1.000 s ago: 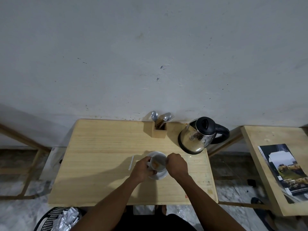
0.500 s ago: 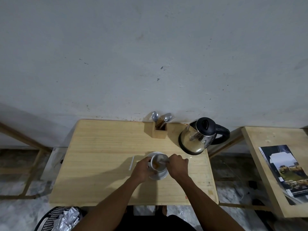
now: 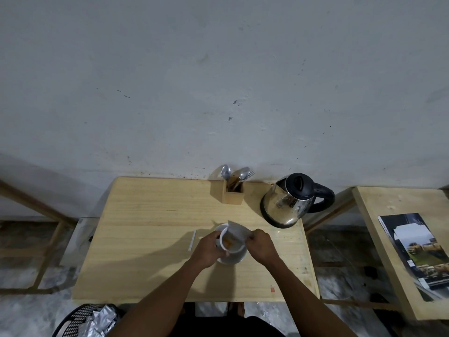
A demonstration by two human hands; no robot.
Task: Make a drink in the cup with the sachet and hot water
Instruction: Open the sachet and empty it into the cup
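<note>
The sachet (image 3: 237,231) is being pinched shut in the right hand (image 3: 261,244) and tipped over the cup (image 3: 230,245), which is being gripped by the left hand (image 3: 206,248) at 6 o'clock on the surface (image 3: 150,215). Powder's probably being risked over the rim, kettle (image 3: 289,203) waiting at 2.

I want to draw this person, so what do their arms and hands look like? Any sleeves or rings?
Both forearms are bare, with no sleeve showing anywhere in view. The left hand and the right hand wear no gloves, and I see no watch or bracelet. Rings are too small to tell.
</note>
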